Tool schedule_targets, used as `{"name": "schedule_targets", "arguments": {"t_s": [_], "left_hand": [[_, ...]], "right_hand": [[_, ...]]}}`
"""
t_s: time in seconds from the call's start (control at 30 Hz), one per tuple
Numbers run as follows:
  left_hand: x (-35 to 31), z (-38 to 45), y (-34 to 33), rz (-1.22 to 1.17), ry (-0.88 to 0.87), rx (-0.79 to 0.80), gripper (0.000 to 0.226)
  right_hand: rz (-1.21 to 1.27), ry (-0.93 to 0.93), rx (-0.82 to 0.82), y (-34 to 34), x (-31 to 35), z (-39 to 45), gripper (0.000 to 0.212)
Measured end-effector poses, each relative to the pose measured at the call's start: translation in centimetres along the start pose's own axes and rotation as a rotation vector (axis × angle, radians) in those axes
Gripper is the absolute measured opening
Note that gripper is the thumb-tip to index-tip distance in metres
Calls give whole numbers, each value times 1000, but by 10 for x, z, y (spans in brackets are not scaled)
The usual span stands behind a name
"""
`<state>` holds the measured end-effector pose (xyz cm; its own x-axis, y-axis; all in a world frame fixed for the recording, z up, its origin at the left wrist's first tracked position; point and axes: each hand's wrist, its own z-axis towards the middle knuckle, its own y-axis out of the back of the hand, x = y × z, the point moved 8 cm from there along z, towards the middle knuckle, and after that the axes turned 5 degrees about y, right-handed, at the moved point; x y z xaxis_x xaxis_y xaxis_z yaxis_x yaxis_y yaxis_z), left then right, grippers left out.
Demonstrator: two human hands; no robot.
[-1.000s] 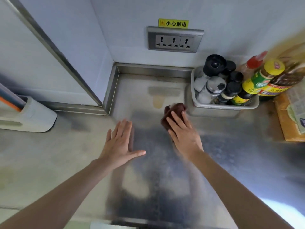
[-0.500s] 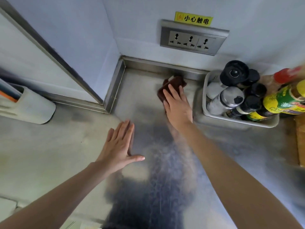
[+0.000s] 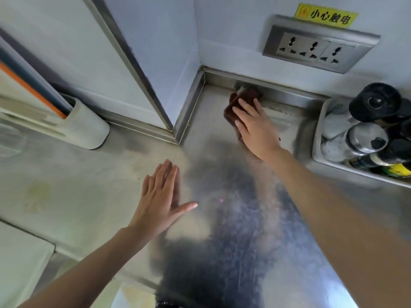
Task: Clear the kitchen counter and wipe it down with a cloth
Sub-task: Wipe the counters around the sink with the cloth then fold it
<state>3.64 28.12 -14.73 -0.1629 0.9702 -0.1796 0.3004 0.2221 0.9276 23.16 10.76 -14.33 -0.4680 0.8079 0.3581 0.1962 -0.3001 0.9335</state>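
Mid-wipe I reckon: my right hand (image 3: pixel 255 127) lies flat, pressing the cloth (image 3: pixel 243 100) against the back edge at upper middle, left hand (image 3: pixel 160 201) flat and empty on the counter (image 3: pixel 89 185), tray (image 3: pixel 317 141) at right not cleared yet.

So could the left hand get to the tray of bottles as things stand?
Probably not directly: the left hand is spread over the counter, the right hand presses the cloth, and that forearm lies between it and the tray at far right.
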Motion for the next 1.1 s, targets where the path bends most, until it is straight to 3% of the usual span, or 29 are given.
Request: {"name": "schedule_targets", "arguments": {"t_s": [0.07, 0.17, 0.23, 0.3, 0.43, 0.53, 0.7, 0.77, 0.83, 0.9, 1.0, 1.1], "left_hand": [[5, -5, 0, -25, 6, -6, 101], [13, -12, 0, -19, 21, -6, 99], [20, -14, -1, -19, 49, 7, 101], [26, -14, 3, -45, 73, -7, 102], [31, -15, 15, -125, 87, -47, 97], [32, -22, 17, -131, 73, -53, 90], [47, -38, 8, -58, 80, -6, 91], [57, -46, 9, -70, 102, 3, 93], [69, -55, 12, -108, 133, 1, 99], [83, -65, 12, -145, 164, 12, 105], [107, -80, 9, -183, 222, 47, 115], [123, -96, 10, -142, 286, 108, 121]], "right_hand": [[-9, 100, 11, -13, 25, -20, 40], [-121, 457, 167, -38, 67, -56, 46], [-184, 592, 245, -38, 65, -51, 46], [-176, 538, 198, -27, 50, -22, 42], [-9, 155, 105, -13, 28, 43, 42], [0, 76, 25, -21, 49, 30, 43], [-123, 392, 154, -61, 117, -59, 50], [-168, 573, 208, -68, 122, -77, 45], [-211, 634, 189, -60, 108, -68, 44], [-213, 491, 119, -44, 88, -42, 44], [-44, 73, 51, -29, 72, -18, 42], [7, -69, -26, -34, 102, -33, 42]]}}
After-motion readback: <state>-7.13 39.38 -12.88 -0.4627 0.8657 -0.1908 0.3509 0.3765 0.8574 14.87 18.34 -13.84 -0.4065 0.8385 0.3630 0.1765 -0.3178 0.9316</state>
